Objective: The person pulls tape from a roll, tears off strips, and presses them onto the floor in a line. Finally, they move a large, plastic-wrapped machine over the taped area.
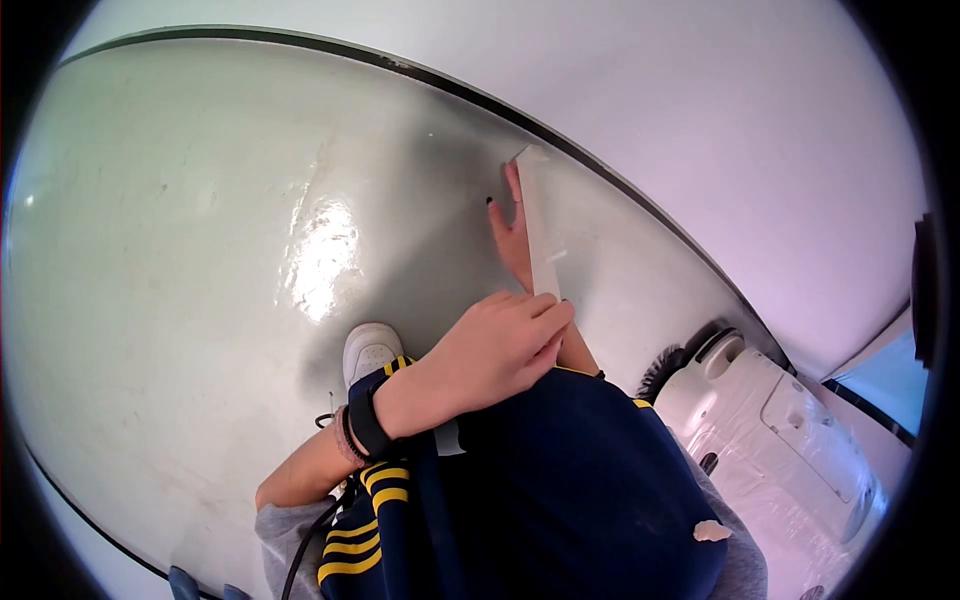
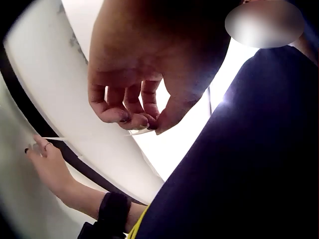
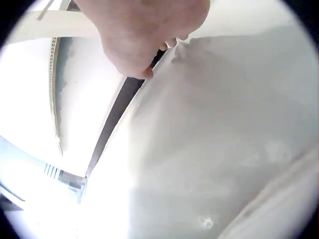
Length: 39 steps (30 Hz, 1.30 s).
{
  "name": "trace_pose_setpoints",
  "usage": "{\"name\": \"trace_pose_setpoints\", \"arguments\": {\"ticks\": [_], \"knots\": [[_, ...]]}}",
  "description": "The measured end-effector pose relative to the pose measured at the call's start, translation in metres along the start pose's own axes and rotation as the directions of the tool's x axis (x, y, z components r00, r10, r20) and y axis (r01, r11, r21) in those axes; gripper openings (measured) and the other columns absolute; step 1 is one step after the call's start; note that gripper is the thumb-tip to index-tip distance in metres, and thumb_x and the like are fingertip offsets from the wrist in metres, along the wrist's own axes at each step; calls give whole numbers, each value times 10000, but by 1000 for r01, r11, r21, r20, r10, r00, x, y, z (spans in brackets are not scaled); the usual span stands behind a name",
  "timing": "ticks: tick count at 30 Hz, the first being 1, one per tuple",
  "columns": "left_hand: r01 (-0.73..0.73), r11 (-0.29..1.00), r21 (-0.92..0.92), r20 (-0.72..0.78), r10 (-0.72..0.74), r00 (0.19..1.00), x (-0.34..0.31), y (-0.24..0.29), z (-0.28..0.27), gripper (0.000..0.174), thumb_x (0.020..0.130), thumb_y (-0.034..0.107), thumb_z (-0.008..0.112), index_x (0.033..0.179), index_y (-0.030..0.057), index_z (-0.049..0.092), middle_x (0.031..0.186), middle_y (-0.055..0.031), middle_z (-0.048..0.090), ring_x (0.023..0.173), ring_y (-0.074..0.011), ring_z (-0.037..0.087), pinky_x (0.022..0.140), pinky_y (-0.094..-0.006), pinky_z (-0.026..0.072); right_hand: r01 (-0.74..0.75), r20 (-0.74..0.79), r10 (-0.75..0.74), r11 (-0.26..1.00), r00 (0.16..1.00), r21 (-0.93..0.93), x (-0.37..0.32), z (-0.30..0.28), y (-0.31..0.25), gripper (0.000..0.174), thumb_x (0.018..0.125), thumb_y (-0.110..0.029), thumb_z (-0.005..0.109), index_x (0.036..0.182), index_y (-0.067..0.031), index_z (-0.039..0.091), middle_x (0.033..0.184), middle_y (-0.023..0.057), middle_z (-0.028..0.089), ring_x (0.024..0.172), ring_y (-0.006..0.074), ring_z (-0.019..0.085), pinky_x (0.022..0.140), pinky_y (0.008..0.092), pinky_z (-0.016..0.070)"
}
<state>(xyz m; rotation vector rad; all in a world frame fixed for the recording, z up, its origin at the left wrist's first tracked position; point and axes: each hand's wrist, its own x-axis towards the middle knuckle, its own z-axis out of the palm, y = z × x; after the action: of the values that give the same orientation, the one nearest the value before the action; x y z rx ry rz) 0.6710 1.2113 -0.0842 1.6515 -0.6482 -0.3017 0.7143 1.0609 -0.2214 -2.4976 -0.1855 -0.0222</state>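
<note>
A long white strip (image 1: pixel 540 225), like tape, stretches between both hands in the head view. My left hand (image 1: pixel 505 340) pinches its near end between thumb and curled fingers; the left wrist view shows this left hand (image 2: pixel 144 74) with a thin white edge at the fingertips. Farther off, my right hand (image 1: pixel 512 240) reaches low beside the dark border line. Its fingers lie straight behind the strip's far end, thumb spread apart. Up close, the right hand (image 3: pixel 149 32) has its fingertips at a wrinkle along the pale floor's edge, the strip (image 3: pixel 55 25) passing behind.
A dark border (image 1: pixel 400 68) runs between the glossy grey floor (image 1: pixel 200 250) and the white wall (image 1: pixel 700 120). To the right stands a white plastic-wrapped machine (image 1: pixel 800 420) with a black brush (image 1: pixel 660 372). A white shoe (image 1: pixel 372 350) rests on the floor. A pale scrap (image 1: pixel 712 531) lies on the navy trousers.
</note>
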Motion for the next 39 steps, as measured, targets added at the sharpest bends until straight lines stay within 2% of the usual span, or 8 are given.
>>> {"name": "trace_pose_setpoints", "arguments": {"ticks": [5,10,13,17,22,28,33,39], "knots": [[20,994,-105,53,-15,999,-2,15,-14,107,746,41,588,782,51,488,710,-79,515,653,-251,525,605,-330,424,-319,-423,540,813,728,487,-6,7,39,444,756,-55,658,1148,-21,452,1129,119,450,1064,218,435,913,334,346],[186,937,-295,161,-143,977,-8,33,-32,113,726,33,619,774,43,516,682,-46,521,616,-169,524,568,-272,426,-167,-632,326,939,703,299,-6,-32,20,511,695,-18,665,1161,-35,453,1169,130,426,1077,247,429,924,369,339],[255,897,-362,137,-219,966,-13,37,-46,115,726,5,607,766,42,507,675,-23,514,579,-124,515,533,-239,409,43,-224,-26,997,974,70,-6,-57,4,409,650,38,573,1050,-43,548,1290,143,414,1235,304,356,1044,400,253],[217,856,-469,64,-212,975,-22,46,-72,129,695,-17,608,752,31,503,705,-27,528,637,-117,501,594,-239,397,-155,428,-223,711,876,686,-15,-52,2,246,707,-52,449,867,-8,630,1164,131,549,1223,273,396,1043,403,279],[293,834,-467,37,-313,949,-12,61,-74,134,666,-15,566,723,47,462,679,-4,472,642,-101,452,671,-227,360,-346,361,-110,131,926,929,-45,-67,-102,321,900,-245,398,939,-20,624,991,82,608,1032,202,506,907,333,372],[359,929,86,133,-368,920,36,102,-28,108,688,6,533,727,35,437,651,3,436,574,-71,365,573,-214,318,-247,291,-204,218,935,944,-68,-102,-92,320,923,-285,441,980,-16,606,853,30,607,834,117,517,796,284,398],[78,996,44,251,-87,964,68,124,10,110,708,15,534,731,38,429,652,-1,411,584,-88,362,558,-213,313,-12,-33,160,267,987,964,-126,-143,-59,257,896,-219,474,989,-18,605,688,3,603,671,82,525,723,248,410],[-11,999,-32,324,21,946,99,140,35,111,754,-13,515,757,40,418,690,-2,397,642,-89,359,608,-213,326,-323,75,496,436,865,840,-210,-182,-20,211,851,-157,578,988,0,610,812,41,621,669,91,570,727,244,441]]}}
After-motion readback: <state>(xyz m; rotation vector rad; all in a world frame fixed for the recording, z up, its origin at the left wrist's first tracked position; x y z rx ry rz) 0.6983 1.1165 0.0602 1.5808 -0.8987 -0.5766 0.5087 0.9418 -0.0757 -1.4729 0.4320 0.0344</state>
